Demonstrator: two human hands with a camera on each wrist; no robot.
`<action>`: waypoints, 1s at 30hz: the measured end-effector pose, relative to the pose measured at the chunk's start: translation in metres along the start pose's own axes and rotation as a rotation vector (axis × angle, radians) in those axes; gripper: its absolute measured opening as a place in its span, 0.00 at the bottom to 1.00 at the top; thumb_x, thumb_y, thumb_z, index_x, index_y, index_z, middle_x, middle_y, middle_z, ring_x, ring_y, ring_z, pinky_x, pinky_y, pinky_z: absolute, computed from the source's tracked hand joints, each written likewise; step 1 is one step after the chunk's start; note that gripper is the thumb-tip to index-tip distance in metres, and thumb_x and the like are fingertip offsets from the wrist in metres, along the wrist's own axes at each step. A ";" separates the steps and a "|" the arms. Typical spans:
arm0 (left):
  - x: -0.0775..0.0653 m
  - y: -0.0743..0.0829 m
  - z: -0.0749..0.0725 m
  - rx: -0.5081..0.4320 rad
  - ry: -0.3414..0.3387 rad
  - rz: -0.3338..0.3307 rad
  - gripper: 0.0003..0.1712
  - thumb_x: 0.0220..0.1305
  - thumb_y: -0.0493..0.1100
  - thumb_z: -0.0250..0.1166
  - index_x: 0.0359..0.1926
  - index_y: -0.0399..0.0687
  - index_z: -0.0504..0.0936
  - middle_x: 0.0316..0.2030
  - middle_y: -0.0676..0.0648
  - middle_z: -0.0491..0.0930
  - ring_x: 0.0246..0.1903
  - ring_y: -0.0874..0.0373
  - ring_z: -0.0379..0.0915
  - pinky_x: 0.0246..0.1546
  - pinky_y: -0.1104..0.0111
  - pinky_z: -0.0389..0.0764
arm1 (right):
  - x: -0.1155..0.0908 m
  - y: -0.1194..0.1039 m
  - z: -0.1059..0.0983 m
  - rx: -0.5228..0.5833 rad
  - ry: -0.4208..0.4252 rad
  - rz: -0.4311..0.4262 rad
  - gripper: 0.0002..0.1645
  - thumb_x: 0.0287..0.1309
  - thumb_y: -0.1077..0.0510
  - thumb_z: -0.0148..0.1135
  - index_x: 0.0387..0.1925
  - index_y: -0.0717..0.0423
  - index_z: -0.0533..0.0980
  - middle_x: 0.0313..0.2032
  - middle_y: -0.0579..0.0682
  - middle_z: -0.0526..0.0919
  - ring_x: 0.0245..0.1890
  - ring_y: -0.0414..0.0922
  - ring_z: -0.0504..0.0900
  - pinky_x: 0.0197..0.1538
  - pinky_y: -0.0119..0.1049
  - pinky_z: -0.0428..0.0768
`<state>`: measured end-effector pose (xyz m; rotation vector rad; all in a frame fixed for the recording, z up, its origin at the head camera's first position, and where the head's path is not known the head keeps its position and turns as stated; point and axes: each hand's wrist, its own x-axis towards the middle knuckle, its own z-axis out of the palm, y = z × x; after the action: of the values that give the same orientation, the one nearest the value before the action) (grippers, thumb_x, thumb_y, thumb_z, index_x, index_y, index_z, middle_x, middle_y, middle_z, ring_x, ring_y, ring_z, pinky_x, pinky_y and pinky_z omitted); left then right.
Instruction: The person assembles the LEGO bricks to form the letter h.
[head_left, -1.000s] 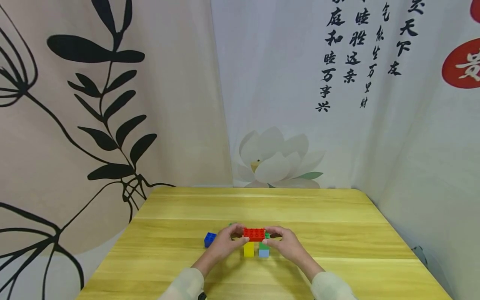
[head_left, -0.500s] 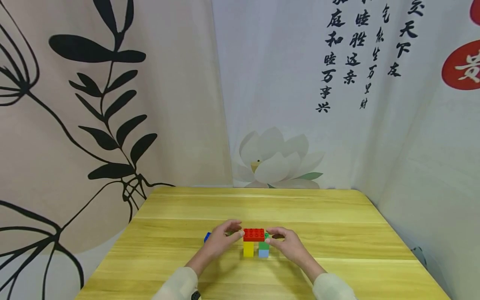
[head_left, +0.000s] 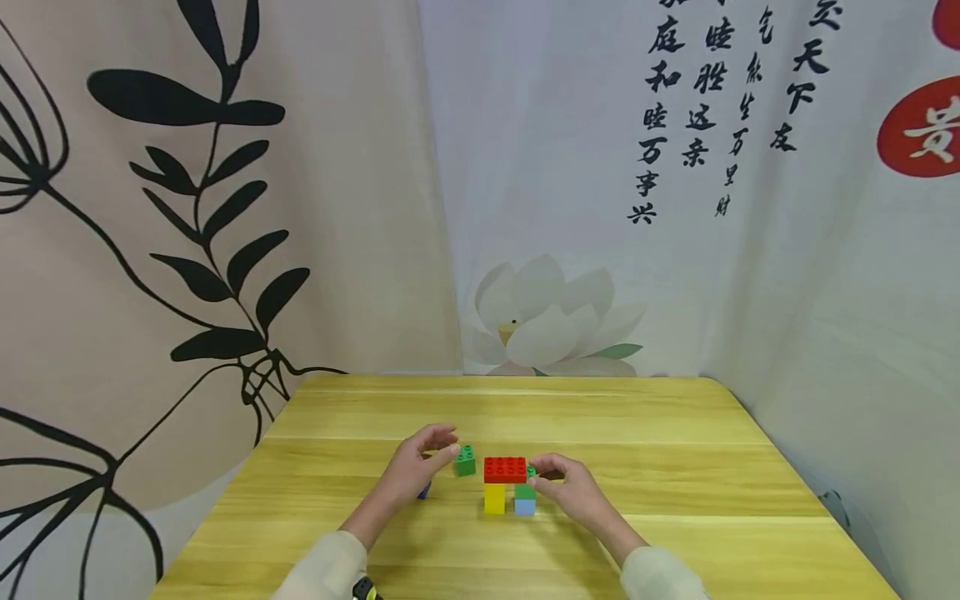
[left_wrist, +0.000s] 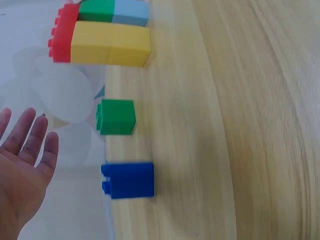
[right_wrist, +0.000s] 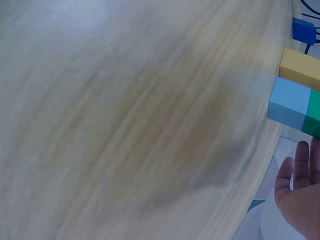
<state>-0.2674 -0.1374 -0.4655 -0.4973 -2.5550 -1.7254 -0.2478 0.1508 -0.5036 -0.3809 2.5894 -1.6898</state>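
Observation:
A small block arch stands mid-table. Its red brick [head_left: 505, 470] lies across yellow bricks [head_left: 494, 499] on the left and a green brick [head_left: 525, 492] over a light blue brick [head_left: 525, 507] on the right. My right hand [head_left: 573, 492] is at the arch's right end, thumb and fingertips beside the green brick, loosely bent; whether they touch it I cannot tell. Left of the arch, my left hand [head_left: 412, 462] is raised with relaxed fingers and nothing in it. Its fingertips are near a loose green brick [head_left: 466, 461]. A blue brick [left_wrist: 131, 180] is mostly hidden behind this hand in the head view.
The wooden table [head_left: 637, 417] carries all the bricks. Behind it hangs a pale curtain [head_left: 360, 208] with printed plants, a lotus and writing. A dark band [head_left: 366, 588] is at the left sleeve's cuff.
My left hand has let go of the red brick and moved left, uncovering the loose green brick and covering most of the blue one. My right hand has eased slightly off the red brick's end.

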 end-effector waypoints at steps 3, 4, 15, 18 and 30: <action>0.001 -0.003 -0.008 -0.001 0.034 -0.007 0.25 0.69 0.52 0.64 0.63 0.51 0.76 0.54 0.49 0.80 0.56 0.53 0.73 0.58 0.50 0.71 | 0.000 -0.001 0.000 0.000 -0.002 -0.003 0.20 0.64 0.52 0.66 0.52 0.58 0.78 0.44 0.49 0.82 0.46 0.47 0.78 0.47 0.40 0.79; 0.001 -0.005 -0.011 0.001 0.043 -0.012 0.24 0.69 0.52 0.64 0.63 0.51 0.76 0.54 0.50 0.80 0.55 0.53 0.74 0.58 0.50 0.71 | -0.001 -0.001 0.001 -0.003 -0.002 -0.005 0.20 0.64 0.52 0.66 0.53 0.58 0.78 0.45 0.49 0.82 0.47 0.47 0.78 0.47 0.40 0.79; 0.004 -0.021 -0.038 0.022 0.072 -0.073 0.25 0.71 0.50 0.62 0.64 0.45 0.74 0.56 0.46 0.79 0.58 0.48 0.72 0.59 0.51 0.72 | -0.003 0.001 0.002 0.029 -0.003 0.016 0.23 0.65 0.52 0.65 0.57 0.60 0.77 0.49 0.52 0.80 0.46 0.48 0.79 0.48 0.43 0.80; 0.004 -0.027 -0.043 0.036 0.073 -0.086 0.26 0.70 0.50 0.63 0.65 0.45 0.74 0.55 0.46 0.79 0.59 0.47 0.71 0.59 0.51 0.72 | -0.003 0.001 0.003 0.039 0.001 0.023 0.24 0.66 0.51 0.64 0.57 0.60 0.76 0.50 0.53 0.80 0.46 0.47 0.79 0.48 0.43 0.80; 0.003 -0.053 -0.062 0.053 0.051 -0.161 0.28 0.69 0.48 0.64 0.66 0.43 0.72 0.57 0.40 0.77 0.59 0.46 0.70 0.57 0.53 0.73 | -0.003 0.002 0.004 0.039 0.016 0.046 0.25 0.66 0.49 0.64 0.58 0.58 0.76 0.51 0.52 0.81 0.47 0.47 0.79 0.48 0.43 0.80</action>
<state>-0.2942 -0.2110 -0.4887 -0.2490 -2.6627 -1.6860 -0.2441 0.1483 -0.5072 -0.3050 2.5511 -1.7316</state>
